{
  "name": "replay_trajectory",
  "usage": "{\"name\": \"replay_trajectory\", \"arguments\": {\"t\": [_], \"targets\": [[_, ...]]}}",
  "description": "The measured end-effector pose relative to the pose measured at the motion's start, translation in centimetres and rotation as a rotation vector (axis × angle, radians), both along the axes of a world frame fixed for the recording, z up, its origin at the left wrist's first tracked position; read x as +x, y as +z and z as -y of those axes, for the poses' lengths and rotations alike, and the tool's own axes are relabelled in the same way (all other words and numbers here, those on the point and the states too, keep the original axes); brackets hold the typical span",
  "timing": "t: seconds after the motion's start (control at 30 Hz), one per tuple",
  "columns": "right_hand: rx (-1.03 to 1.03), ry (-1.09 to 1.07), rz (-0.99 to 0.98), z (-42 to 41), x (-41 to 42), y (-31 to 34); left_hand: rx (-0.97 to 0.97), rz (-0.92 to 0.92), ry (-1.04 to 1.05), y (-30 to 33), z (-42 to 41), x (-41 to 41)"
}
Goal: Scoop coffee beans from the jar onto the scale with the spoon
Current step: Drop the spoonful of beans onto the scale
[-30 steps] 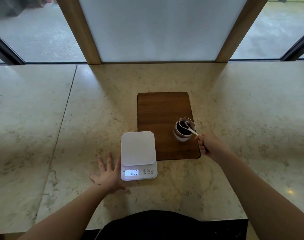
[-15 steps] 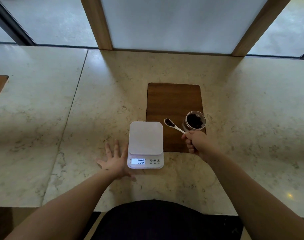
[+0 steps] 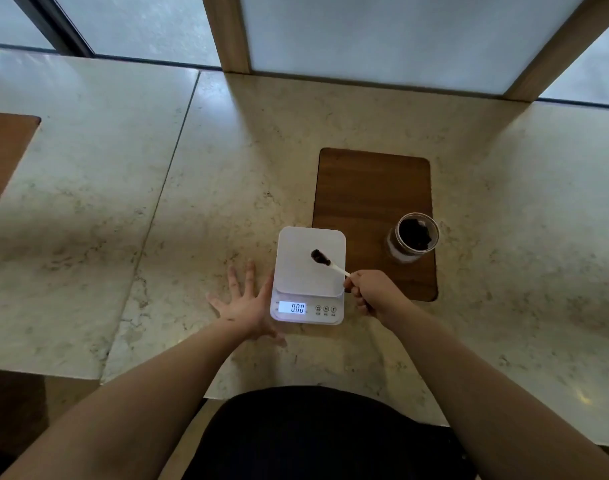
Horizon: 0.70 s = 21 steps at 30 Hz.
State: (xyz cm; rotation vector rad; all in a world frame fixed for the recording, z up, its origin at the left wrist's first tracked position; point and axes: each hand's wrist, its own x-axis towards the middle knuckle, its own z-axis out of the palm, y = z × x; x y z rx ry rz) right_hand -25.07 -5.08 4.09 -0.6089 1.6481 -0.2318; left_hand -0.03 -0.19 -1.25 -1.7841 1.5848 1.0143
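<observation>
- Beans [image 3: 319, 256] sit heaped in the spoon [image 3: 327, 261] bowl, held above the middle of the scale [image 3: 308, 276] platform, which is bare.
- The spoon's long axis runs from the bowl back and right to the right hand [image 3: 372, 292], whose grip is clamped on the handle just off the scale's right edge.
- The left hand [image 3: 245, 306] lies flat and spread on the worktop [image 3: 123, 220], touching the scale's left side.
- The jar [image 3: 415, 237] stands open, right of the scale, on the board [image 3: 365, 188].
- The scale's display reads 0.00; its button marks are too small to read.
</observation>
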Motion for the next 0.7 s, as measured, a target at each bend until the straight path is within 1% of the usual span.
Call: {"name": "replay_trajectory", "arguments": {"t": [0.2, 0.37, 0.43, 0.53, 0.7], "targets": [[-0.041, 0.082, -0.039, 0.0, 0.4, -0.2, -0.004, -0.020, 0.009, 0.2, -0.1, 0.0], [-0.162, 0.220, -0.125, 0.1, 0.6, -0.4, -0.021, -0.020, 0.015, 0.3, -0.1, 0.0], [-0.275, 0.310, -0.210, 0.0, 0.8, -0.4, -0.028, -0.019, 0.016, 0.4, -0.1, 0.1], [-0.442, 0.511, -0.343, -0.3, 1.0, -0.1, -0.034, -0.024, 0.023, 0.4, -0.2, 0.1], [-0.588, 0.781, -0.558, -1.1, 0.9, 0.6, -0.038, -0.036, 0.027, 0.3, -0.3, 0.1]]}}
